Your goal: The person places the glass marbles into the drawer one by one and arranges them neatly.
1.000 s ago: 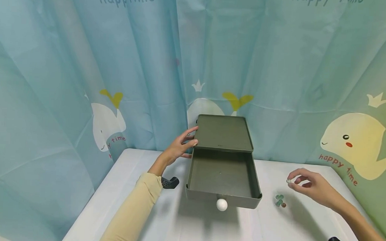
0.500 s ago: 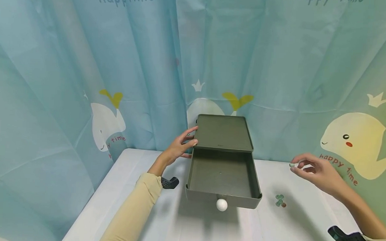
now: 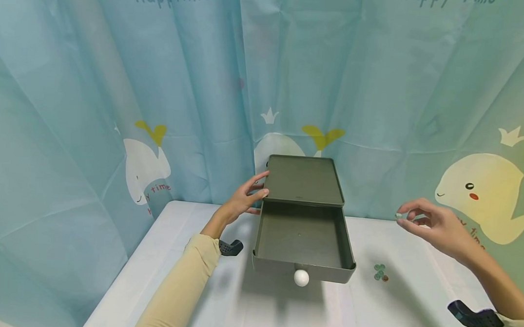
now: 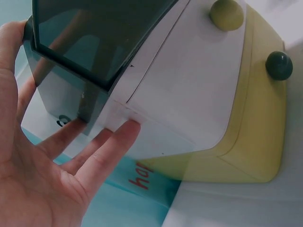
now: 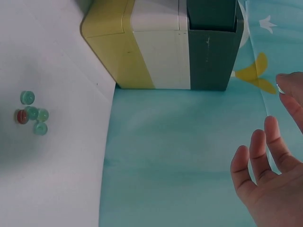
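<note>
A drawer unit has three tiers, seen in the left wrist view: dark green on top, a white drawer [image 4: 189, 80] in the middle, a yellow drawer [image 4: 258, 142] at the bottom. The green drawer [image 3: 279, 265] is pulled out, its white knob [image 3: 301, 278] facing front. My left hand [image 3: 238, 201] rests against the unit's left side, fingers spread and fairly straight. To the right, my right hand [image 3: 439, 227] pinches a small pale marble [image 3: 398, 216] between thumb and index finger, raised above the table. In the right wrist view only a sliver of that marble shows.
On the white table [image 3: 360, 319], right of the drawer unit, several green marbles [image 5: 28, 97] and one reddish-brown marble [image 5: 22, 117] lie in a cluster. A blue-green curtain [image 3: 392, 91] with whale prints hangs behind the table.
My right hand has risen and shifted slightly right with the pinched marble, away from the cluster on the table. The left hand and the open drawer have stayed in place.
</note>
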A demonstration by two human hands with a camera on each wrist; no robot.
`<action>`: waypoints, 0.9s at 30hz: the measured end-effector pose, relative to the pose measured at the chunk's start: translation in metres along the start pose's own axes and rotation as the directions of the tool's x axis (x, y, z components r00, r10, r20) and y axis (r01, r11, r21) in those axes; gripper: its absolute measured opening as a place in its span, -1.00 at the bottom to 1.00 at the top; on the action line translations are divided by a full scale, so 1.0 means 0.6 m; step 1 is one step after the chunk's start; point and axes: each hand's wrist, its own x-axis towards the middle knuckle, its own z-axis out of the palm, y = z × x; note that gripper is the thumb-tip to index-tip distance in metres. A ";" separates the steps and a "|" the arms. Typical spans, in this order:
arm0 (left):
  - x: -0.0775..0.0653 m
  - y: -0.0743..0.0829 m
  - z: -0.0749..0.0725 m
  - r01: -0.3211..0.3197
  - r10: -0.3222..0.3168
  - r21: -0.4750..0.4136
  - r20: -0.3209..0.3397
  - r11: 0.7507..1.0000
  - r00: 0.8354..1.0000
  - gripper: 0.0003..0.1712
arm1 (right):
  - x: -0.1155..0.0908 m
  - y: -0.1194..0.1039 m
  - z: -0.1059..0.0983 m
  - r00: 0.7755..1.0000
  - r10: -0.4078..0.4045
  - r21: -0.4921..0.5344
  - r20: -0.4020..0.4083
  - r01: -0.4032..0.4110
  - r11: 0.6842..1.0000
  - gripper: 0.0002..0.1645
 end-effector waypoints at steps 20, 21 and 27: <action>0.002 -0.003 0.000 -0.009 0.009 0.004 0.014 1.000 1.000 -0.28 | 0.033 -0.026 0.000 0.997 -0.051 0.005 0.066 0.051 0.999 -0.71; 0.002 -0.003 0.000 -0.008 0.008 0.003 0.014 1.000 1.000 -0.28 | 0.036 -0.029 0.000 0.995 -0.055 0.000 0.078 0.055 0.998 -0.71; 0.000 -0.001 -0.001 0.000 0.000 -0.004 0.007 1.000 1.000 -0.28 | 0.060 -0.054 0.004 0.990 -0.077 0.026 0.117 0.075 0.997 -0.69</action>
